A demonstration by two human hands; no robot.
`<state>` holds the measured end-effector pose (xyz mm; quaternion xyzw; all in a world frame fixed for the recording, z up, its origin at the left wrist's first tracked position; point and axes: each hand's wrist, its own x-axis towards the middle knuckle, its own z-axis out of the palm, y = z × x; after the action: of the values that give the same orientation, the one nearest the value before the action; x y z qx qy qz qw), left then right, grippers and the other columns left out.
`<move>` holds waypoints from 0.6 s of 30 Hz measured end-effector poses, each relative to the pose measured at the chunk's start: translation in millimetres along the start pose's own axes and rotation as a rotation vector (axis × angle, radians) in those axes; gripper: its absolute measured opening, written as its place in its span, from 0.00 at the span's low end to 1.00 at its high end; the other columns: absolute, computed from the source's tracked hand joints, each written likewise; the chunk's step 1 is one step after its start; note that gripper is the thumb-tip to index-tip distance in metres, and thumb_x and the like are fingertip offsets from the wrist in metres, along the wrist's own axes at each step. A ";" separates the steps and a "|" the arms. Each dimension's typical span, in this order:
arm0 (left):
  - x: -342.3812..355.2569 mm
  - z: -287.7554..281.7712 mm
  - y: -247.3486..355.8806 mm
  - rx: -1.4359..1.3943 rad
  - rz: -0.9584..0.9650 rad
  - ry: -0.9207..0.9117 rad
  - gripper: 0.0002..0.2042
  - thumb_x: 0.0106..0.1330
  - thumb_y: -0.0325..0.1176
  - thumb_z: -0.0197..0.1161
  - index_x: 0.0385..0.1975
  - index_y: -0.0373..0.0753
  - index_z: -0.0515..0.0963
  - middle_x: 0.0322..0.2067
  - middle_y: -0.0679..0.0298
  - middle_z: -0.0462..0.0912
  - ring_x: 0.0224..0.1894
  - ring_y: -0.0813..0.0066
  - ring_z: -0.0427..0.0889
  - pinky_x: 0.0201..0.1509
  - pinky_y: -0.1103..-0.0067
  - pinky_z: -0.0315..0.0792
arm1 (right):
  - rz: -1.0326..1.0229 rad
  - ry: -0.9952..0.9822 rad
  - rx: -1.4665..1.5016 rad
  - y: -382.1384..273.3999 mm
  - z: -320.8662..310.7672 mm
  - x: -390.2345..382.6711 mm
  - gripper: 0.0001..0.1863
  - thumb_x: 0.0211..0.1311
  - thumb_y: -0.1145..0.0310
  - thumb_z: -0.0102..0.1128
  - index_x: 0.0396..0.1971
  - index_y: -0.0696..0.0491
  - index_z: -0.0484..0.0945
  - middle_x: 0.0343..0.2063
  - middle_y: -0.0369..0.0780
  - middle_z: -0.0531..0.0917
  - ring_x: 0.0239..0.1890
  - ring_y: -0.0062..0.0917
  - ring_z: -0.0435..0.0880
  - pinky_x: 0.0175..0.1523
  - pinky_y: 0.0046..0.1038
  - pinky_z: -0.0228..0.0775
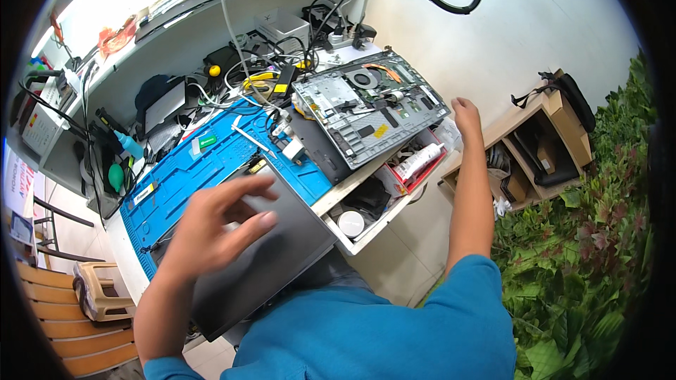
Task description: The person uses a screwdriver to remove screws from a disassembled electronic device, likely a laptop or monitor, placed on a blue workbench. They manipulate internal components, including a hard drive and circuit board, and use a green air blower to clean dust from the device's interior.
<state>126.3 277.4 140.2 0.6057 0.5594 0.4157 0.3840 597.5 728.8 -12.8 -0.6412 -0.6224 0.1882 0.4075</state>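
Note:
My left hand [222, 229] hovers over a dark flat laptop screen panel [282, 246], its fingers apart and nothing between them. The panel lies slanted over the near edge of the desk. My right hand [467, 118] is stretched out beside the right corner of an opened laptop base [345, 123]. The base's fan, boards and cables are exposed. It rests tilted on top of another dark flat piece [317, 144]. The fingers of my right hand point away and are mostly hidden, so whether they touch the base does not show.
A blue repair mat [218, 151] covers the desk. Under the base, an open drawer [384, 229] holds a white tube [419, 162] and a round white tub [351, 224]. Tangled cables and tools crowd the back. To the right stand a wooden shelf [521, 197] and leafy greenery [577, 267].

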 end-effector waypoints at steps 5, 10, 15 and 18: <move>101.2 55.1 -51.1 -0.249 -0.224 -0.042 0.42 0.79 0.43 0.72 0.80 0.20 0.59 0.64 0.38 0.82 0.51 0.60 0.92 0.60 0.71 0.86 | 0.179 -0.303 0.049 -37.0 26.6 20.9 0.21 0.76 0.56 0.61 0.46 0.60 0.90 0.36 0.44 0.90 0.33 0.31 0.87 0.34 0.35 0.81; 154.9 87.1 -86.6 -0.528 -0.319 0.072 0.42 0.80 0.37 0.70 0.80 0.17 0.53 0.60 0.38 0.84 0.48 0.58 0.93 0.55 0.71 0.88 | 0.126 -0.308 -0.036 -21.6 23.4 38.8 0.20 0.76 0.57 0.62 0.38 0.62 0.89 0.27 0.42 0.87 0.25 0.32 0.86 0.27 0.39 0.78; 168.8 94.8 -91.8 -0.585 -0.370 0.133 0.39 0.76 0.29 0.72 0.78 0.18 0.56 0.48 0.47 0.87 0.42 0.61 0.93 0.47 0.71 0.90 | 0.103 -0.315 0.137 -21.6 24.6 38.6 0.16 0.77 0.63 0.62 0.38 0.61 0.90 0.23 0.37 0.84 0.21 0.24 0.79 0.25 0.34 0.67; 171.8 98.4 -93.4 -0.620 -0.345 0.124 0.34 0.74 0.27 0.74 0.72 0.20 0.61 0.44 0.51 0.87 0.40 0.63 0.92 0.45 0.72 0.90 | 0.061 -0.284 0.159 -23.2 14.4 37.4 0.14 0.82 0.65 0.59 0.43 0.59 0.89 0.23 0.33 0.83 0.19 0.18 0.73 0.24 0.27 0.63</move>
<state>189.5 456.1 30.6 0.3307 0.5229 0.5308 0.5792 577.5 766.0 6.2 -0.5924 -0.6373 0.3378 0.3589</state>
